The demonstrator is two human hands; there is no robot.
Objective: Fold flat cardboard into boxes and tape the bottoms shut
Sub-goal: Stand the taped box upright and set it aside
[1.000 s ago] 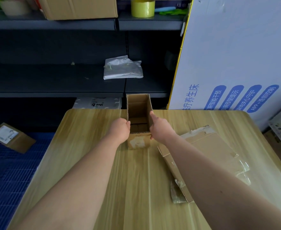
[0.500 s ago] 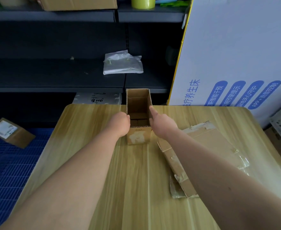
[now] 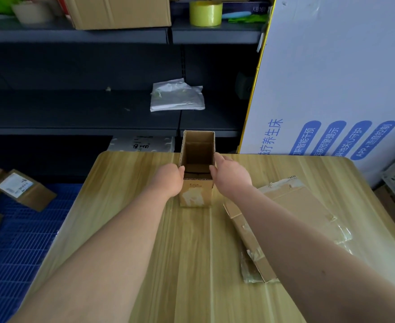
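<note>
Two bare forearms reach in from the near edge over the table, a smooth top of pale, streaked wood grain with rounded far corners. To the right of them lies a flat cardboard sheet, brown and creased, its edges ragged with wrinkled strips of clear tape; the right forearm crosses above its near corner.

Further on, near the middle of the table's far half, stands the cardboard box, a narrow, tall rectangle of corrugated brown board, upright with its top open and a torn pale patch on its near face. The hands are apart, clamped on the box from either side. The left hand is bunched against the left wall, thumb at the rim corner, its fingers hidden behind the knuckles. The right hand lays its fingers along the outside of the right wall while the thumb sits at the near rim.

Left of the table, a blue plastic floor grid carries small labelled boxes. Behind the table runs a dark metal shelf with a crumpled white plastic packet. The upper tier holds a yellow-green tape roll beside a brown carton. A large white printed carton leans at the right.
</note>
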